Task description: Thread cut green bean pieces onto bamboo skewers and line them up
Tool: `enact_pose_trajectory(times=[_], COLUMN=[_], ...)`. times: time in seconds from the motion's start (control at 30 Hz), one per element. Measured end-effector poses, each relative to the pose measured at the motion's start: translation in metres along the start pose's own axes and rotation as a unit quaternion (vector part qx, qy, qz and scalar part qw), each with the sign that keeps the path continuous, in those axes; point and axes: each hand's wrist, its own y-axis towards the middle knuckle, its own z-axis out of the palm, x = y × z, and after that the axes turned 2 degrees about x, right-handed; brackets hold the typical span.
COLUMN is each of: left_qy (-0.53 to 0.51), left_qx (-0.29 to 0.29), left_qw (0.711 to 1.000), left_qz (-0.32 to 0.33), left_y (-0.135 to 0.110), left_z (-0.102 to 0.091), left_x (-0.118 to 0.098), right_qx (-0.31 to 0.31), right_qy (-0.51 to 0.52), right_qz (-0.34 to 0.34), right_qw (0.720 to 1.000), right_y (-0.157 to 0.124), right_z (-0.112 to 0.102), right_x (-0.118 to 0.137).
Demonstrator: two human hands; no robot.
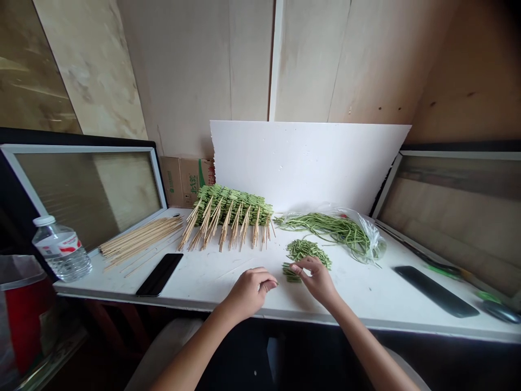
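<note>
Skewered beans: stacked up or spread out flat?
Stacked: the skewered beans lie piled in layers, one on another, and their bare stick ends jut out in front in bunches.

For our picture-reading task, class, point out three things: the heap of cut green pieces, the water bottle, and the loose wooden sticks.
Heap of cut green pieces (306, 248): head view, upper middle.
Water bottle (63, 247): head view, label.
Loose wooden sticks (141, 235): head view, middle of the bundle.
</note>
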Motion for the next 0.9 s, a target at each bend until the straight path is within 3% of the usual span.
enact_pose_trajectory(times=[0.13,0.37,0.47,0.6,0.63,0.73,0.9], left_qy=[0.024,0.003,-0.007,-0.026,-0.029,-0.025,-0.008], left_qx=[-0.026,-0.02,-0.038,-0.057,-0.062,-0.079,-0.092], left_qw=[0.999,1.0,0.999,0.998,0.998,0.997,0.996], left_qz=[-0.021,-0.014,-0.021,-0.018,-0.012,-0.004,0.017], left_y=[0.0,-0.001,0.0,0.0,0.0,0.0,0.001], left_z=[0.002,0.004,0.006,0.006,0.006,0.004,0.0], left_x=[0.004,0.001,0.001,0.002,0.002,0.001,-0.002], right_qx=[-0.013,-0.049,-0.038,0.074,0.077,0.041,-0.005], right_qy=[-0.054,-0.072,-0.026,0.102,0.112,0.117,0.114], right_qz=[0.0,0.005,0.003,-0.032,-0.05,-0.086,-0.092], right_qw=[0.998,0.996,0.999,0.991,0.989,0.989,0.989], right_y=[-0.001,-0.007,-0.007,-0.01,-0.011,-0.015,-0.015], right_z=[0.006,0.015,0.01,0.007,0.007,0.01,0.01], right_x=[-0.015,-0.012,0.002,0.039,0.047,0.062,0.063])
